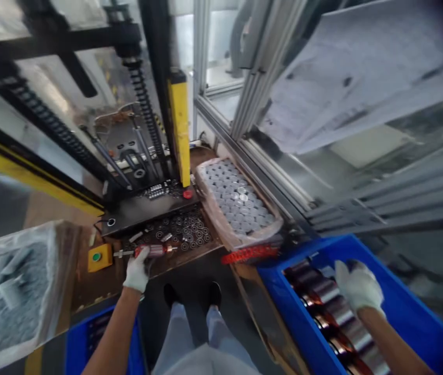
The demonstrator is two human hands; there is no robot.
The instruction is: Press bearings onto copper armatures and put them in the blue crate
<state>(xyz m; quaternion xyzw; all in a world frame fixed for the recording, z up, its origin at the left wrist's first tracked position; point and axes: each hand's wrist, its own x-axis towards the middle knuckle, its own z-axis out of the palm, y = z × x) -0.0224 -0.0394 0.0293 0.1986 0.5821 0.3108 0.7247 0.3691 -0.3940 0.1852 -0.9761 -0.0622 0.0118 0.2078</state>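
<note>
My left hand (137, 273), in a white glove, is closed on a motor rotor (157, 251) with a reddish body and metal shaft ends. It holds the rotor level over the bench edge, close to loose ring-shaped bearings (193, 229). My right hand (359, 289), also gloved, reaches into a blue bin (408, 307) on the right. Its fingers curl beside a row of metal cylinders with copper windings (340, 312); what they grip is blurred and partly hidden.
A press with yellow side guards (180, 130) stands behind the bench. A lined box of grey cylindrical parts (240, 200) sits right of it, above a red tray (250, 254). At left are a yellow button box (100, 258) and a plastic-lined carton (55, 271). Another blue bin (75, 341) is below.
</note>
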